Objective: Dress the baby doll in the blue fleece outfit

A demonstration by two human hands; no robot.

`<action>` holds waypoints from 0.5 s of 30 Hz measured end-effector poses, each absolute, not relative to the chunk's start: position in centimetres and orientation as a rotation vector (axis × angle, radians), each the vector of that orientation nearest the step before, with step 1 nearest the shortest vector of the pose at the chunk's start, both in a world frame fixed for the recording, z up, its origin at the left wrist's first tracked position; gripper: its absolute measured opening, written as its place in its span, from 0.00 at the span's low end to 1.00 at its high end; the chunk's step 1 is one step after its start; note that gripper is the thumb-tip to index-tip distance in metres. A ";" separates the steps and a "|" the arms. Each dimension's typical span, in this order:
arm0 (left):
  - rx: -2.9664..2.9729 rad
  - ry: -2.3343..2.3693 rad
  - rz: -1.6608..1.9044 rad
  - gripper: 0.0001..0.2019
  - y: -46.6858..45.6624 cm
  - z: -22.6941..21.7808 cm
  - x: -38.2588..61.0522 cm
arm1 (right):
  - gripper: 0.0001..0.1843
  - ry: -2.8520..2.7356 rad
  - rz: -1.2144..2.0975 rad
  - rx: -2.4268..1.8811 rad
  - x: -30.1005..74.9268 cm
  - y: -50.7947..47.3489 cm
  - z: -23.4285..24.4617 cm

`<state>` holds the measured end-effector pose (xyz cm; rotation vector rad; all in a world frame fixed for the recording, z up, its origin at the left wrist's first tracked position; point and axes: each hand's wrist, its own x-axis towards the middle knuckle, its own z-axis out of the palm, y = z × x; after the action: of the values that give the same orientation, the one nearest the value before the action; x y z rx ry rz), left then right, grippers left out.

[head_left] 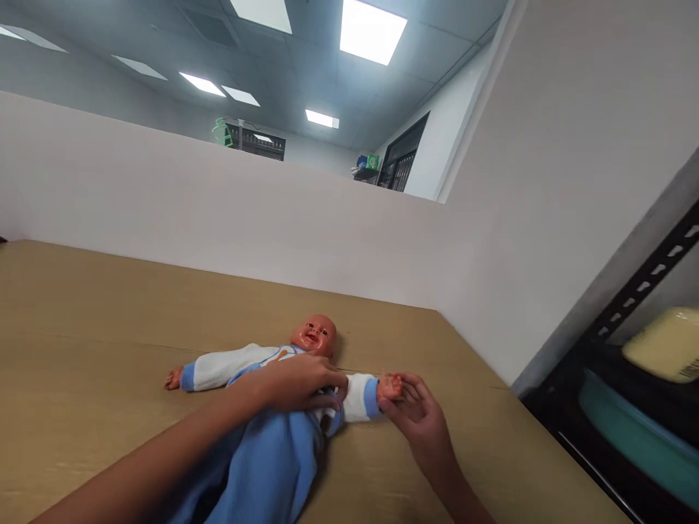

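Note:
A baby doll (278, 462) lies on its back, dressed in a blue romper with white sleeves and blue cuffs. Its bare head (317, 335) points toward the far side of the table, and both its arms are stretched out sideways. My left hand (303, 382) reaches across the doll's chest, fingers curled over the upper part of the sleeve (357, 397) on the right. At the end of that sleeve, my right hand (420, 415) has its thumb and fingers around the doll's small hand (389, 387). The other doll hand (174, 378) rests on the table at the left.
The brown tabletop (109, 313) meets a low white partition (218, 204) at the back and a white wall (546, 182) on the right. A black metal rack (617, 313) stands at the right, holding a yellow item (663, 346) and a teal container (638, 437).

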<state>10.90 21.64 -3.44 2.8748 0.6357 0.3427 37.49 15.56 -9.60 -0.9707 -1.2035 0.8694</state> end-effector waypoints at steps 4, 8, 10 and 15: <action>2.864 0.490 0.442 0.14 20.2 -3.0 10.2 | 0.24 -1.314 0.838 -0.962 34.2 15.8 -10.6; 2.911 0.455 0.705 0.25 19.3 -4.0 10.0 | 0.13 -1.476 0.763 -0.927 31.7 14.2 -14.0; 2.861 0.484 0.773 0.26 19.4 -4.3 10.2 | 0.15 -1.623 0.713 -0.987 31.4 13.4 -15.9; 2.378 0.662 0.720 0.16 20.4 -4.6 10.8 | 0.20 -1.422 1.066 -0.946 31.3 13.2 -18.2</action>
<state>10.81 20.36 -4.58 2.3784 0.6618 0.7204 31.32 13.24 -18.18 -0.9457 -1.4224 1.0664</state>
